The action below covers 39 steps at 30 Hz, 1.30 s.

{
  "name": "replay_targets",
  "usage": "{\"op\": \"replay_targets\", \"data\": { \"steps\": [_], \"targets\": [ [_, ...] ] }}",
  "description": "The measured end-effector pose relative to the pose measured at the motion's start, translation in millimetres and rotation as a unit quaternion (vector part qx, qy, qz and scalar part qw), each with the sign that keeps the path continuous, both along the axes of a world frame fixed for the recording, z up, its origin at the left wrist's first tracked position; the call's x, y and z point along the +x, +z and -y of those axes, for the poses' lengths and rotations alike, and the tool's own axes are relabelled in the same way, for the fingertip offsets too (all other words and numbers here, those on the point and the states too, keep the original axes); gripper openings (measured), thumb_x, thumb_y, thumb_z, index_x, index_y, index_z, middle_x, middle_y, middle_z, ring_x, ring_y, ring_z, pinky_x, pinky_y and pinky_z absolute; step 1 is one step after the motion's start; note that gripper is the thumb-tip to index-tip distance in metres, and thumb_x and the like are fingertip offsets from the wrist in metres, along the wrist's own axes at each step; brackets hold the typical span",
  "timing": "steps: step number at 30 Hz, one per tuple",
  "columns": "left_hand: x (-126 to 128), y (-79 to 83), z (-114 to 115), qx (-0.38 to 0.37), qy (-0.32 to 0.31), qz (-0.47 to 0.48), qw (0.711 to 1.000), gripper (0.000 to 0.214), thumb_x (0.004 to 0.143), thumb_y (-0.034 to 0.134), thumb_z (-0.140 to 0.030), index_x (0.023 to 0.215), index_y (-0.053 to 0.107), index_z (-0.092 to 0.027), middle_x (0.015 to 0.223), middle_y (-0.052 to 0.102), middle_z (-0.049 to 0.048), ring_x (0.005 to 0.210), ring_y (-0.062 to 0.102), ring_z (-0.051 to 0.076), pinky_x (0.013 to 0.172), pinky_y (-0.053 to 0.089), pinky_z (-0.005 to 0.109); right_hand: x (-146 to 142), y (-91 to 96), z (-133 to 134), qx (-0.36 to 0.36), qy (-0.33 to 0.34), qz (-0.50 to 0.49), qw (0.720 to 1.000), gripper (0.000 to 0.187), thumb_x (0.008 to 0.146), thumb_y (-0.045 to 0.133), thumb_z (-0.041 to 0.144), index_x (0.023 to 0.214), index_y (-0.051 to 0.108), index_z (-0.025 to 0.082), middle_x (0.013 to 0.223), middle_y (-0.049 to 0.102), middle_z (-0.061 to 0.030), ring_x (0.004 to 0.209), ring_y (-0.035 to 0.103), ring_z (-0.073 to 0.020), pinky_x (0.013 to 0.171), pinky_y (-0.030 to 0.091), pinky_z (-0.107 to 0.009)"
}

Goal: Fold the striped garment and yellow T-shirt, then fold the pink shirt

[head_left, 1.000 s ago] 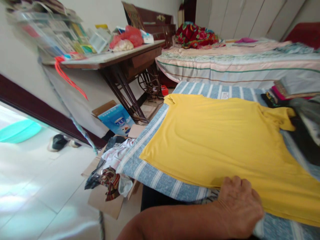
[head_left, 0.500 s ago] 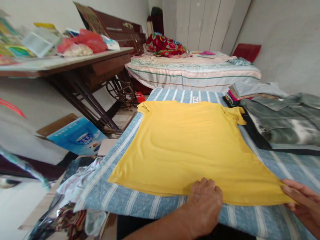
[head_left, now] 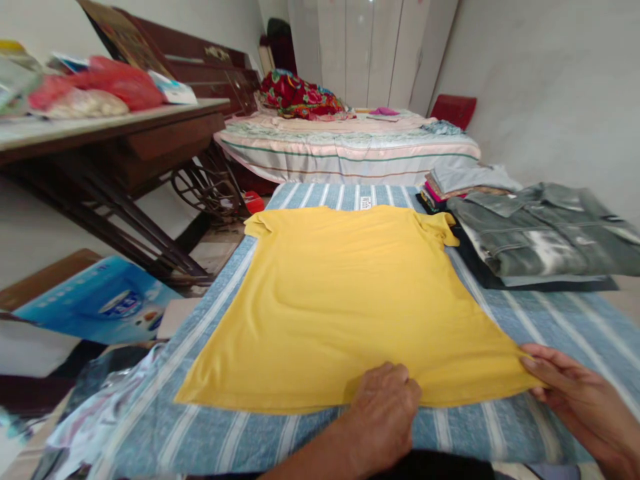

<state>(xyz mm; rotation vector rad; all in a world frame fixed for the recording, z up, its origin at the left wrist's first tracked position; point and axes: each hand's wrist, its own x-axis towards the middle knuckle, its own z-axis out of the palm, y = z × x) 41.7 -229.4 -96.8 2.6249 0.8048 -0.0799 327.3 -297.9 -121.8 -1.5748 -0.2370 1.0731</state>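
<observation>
In the head view, a blue-and-white striped cloth spreads before me. To my right a grey-green denim garment lies folded over other clothes, pale and black edges showing beneath, and a pile of folded clothes sits just behind it. Both take up the space beside the shirt's right sleeve, which reaches right to the dark edge; I can't tell whether they touch. Farther off are a bed with a bunched red floral quilt, and a red chair back by the wall. A wooden table with a spoked wheel under it stands on my left.

The yellow shirt lies flat on the striped cloth, collar away from me, short sleeves out, a few soft creases across its body. The left sleeve is slightly folded, the right one more crumpled. My right hand pinches the right hem corner between thumb and fingers, drawing it to a point. My left hand rests mid-hem, fingers curled close together; I can't tell whether they grip the fabric or only press it.

On the table, a red plastic bag bulges beside something pale and lumpy. A blue carton leans below, its inside hidden from me.
</observation>
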Motion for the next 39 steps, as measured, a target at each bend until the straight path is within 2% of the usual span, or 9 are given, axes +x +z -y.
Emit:
{"op": "replay_targets", "data": {
  "steps": [3,7,13,17,19,24,26,33,39],
  "targets": [
    [-6,1.1,3,0.060,0.023,-0.007,0.998,0.017,0.077,0.045,-0.008,0.090,0.052,-0.017,0.097,0.054,0.0070,0.093,0.048,0.022,0.080,0.043,0.037,-1,2.5,-1,0.008,0.000,-0.002,1.000,0.047,0.040,0.089,0.030,0.080,0.068,0.019,0.075,0.063,0.0029,0.059,0.055,-0.0087,0.045,0.047,-0.013],
    [-20,4.3,4,0.099,0.048,-0.047,0.993,0.018,0.078,0.046,-0.007,0.092,0.054,-0.015,0.096,0.054,0.0083,0.089,0.048,0.025,0.077,0.045,0.041,-4,5.8,-2,0.012,-0.005,-0.005,1.000,0.046,0.040,0.089,0.031,0.078,0.068,0.019,0.073,0.064,0.0027,0.056,0.053,-0.0079,0.039,0.043,-0.013],
    [-43,-3.4,0,0.092,0.111,-0.028,0.989,0.022,0.075,0.050,-0.005,0.093,0.056,-0.016,0.098,0.055,0.0064,0.091,0.048,0.023,0.081,0.046,0.040,-4,8.8,-6,0.021,-0.005,0.000,1.000,0.046,0.038,0.089,0.030,0.077,0.068,0.018,0.075,0.064,0.0023,0.058,0.053,-0.0081,0.040,0.045,-0.013],
    [-57,-6.4,-4,0.095,0.123,-0.011,0.988,0.019,0.081,0.043,-0.004,0.085,0.055,-0.018,0.092,0.054,0.0056,0.087,0.048,0.022,0.078,0.046,0.039,-3,11.7,-5,0.018,-0.005,-0.001,1.000,0.048,0.035,0.090,0.029,0.077,0.068,0.018,0.075,0.064,0.0023,0.058,0.054,-0.0082,0.041,0.045,-0.012],
    [-62,-5.1,-4,0.100,0.117,-0.020,0.988,0.020,0.082,0.041,-0.003,0.084,0.055,-0.018,0.091,0.054,0.0057,0.086,0.048,0.022,0.077,0.047,0.040,-4,12.8,-5,0.013,-0.006,0.001,1.000,0.048,0.035,0.090,0.030,0.076,0.068,0.018,0.075,0.064,0.0023,0.059,0.054,-0.0084,0.041,0.046,-0.012],
    [-69,3.8,0,0.073,0.032,-0.062,0.995,0.022,0.080,0.043,-0.002,0.090,0.054,-0.018,0.093,0.054,0.0056,0.086,0.048,0.021,0.076,0.047,0.038,-3,8.7,-1,0.001,0.000,0.005,1.000,0.048,0.037,0.089,0.030,0.078,0.068,0.019,0.078,0.063,0.0026,0.061,0.054,-0.0088,0.043,0.046,-0.012],
    [-69,6.8,1,0.066,0.019,-0.079,0.994,0.021,0.081,0.043,-0.003,0.091,0.053,-0.017,0.095,0.054,0.0063,0.088,0.048,0.021,0.078,0.046,0.036,-1,4.2,1,-0.003,0.005,0.005,1.000,0.047,0.039,0.089,0.030,0.079,0.067,0.019,0.079,0.062,0.0027,0.061,0.053,-0.0084,0.042,0.045,-0.012],
    [-71,16.7,-4,0.022,0.016,-0.083,0.996,0.021,0.081,0.042,-0.005,0.092,0.054,-0.018,0.099,0.055,0.0063,0.093,0.048,0.021,0.083,0.045,0.036,5,-4.6,5,-0.010,0.021,0.010,1.000,0.046,0.043,0.087,0.032,0.082,0.067,0.021,0.082,0.061,0.0016,0.062,0.052,-0.0104,0.044,0.046,-0.015],
    [-58,23.1,-6,0.012,0.022,-0.101,0.995,0.023,0.079,0.043,-0.006,0.097,0.054,-0.017,0.105,0.055,0.0084,0.100,0.049,0.023,0.089,0.044,0.038,7,-7.6,4,-0.009,0.047,0.006,0.999,0.047,0.047,0.086,0.036,0.087,0.066,0.023,0.083,0.063,0.0013,0.071,0.057,-0.0137,0.055,0.051,-0.017]
  ]
}}
